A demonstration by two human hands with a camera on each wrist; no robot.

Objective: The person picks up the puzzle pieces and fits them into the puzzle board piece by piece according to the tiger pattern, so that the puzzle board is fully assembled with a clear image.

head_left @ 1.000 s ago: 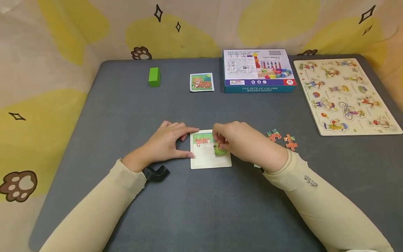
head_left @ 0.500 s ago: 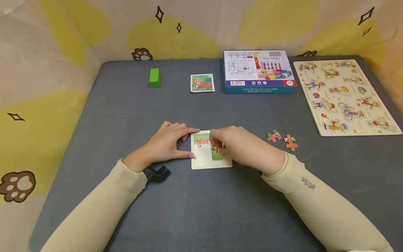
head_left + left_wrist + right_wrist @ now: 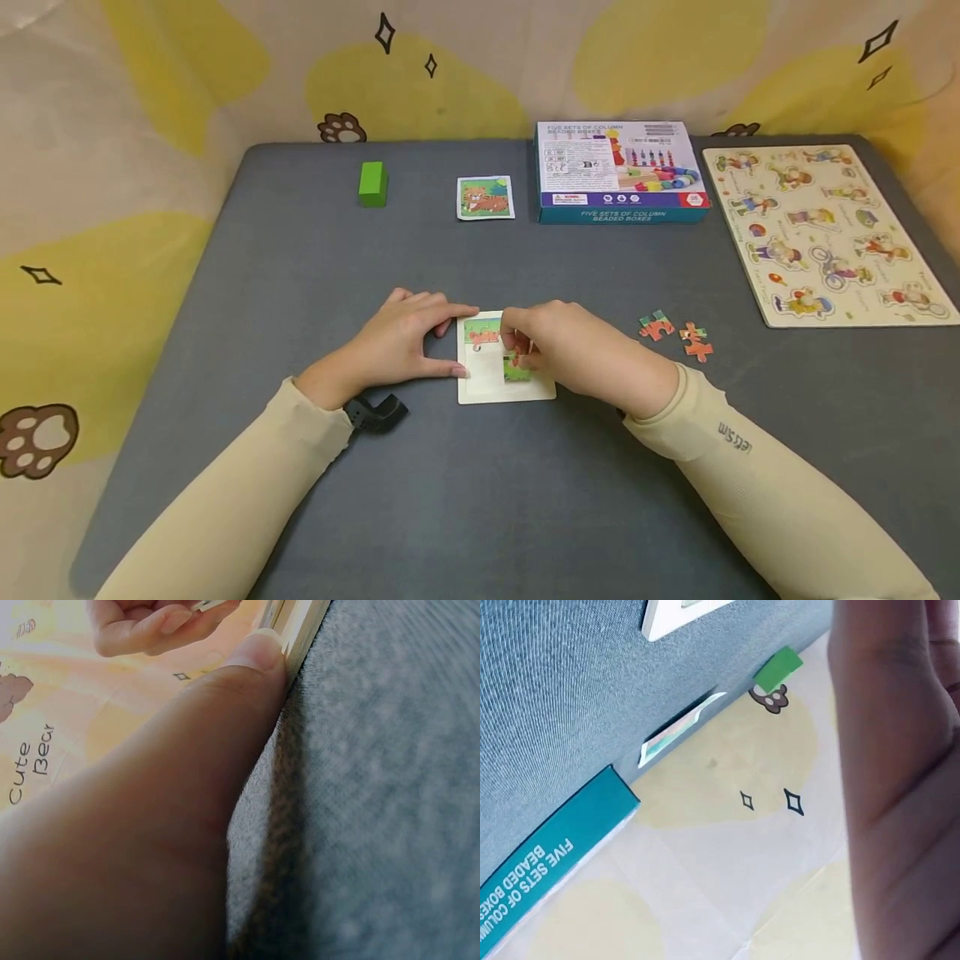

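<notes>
Leftward and toward the near edge of the puzzle board (image 3: 478,392), the green-printed piece (image 3: 515,372) has been shifted since a second ago, so its placing seems under way; the board's left edge is touched by the left hand (image 3: 400,340), thumb and forefinger spread; orange-and-green pieces (image 3: 482,332) are laid at its upper left; just right of centre, the bright piece, partly covered, is pinched by the fingertips of the right hand (image 3: 567,343)
</notes>
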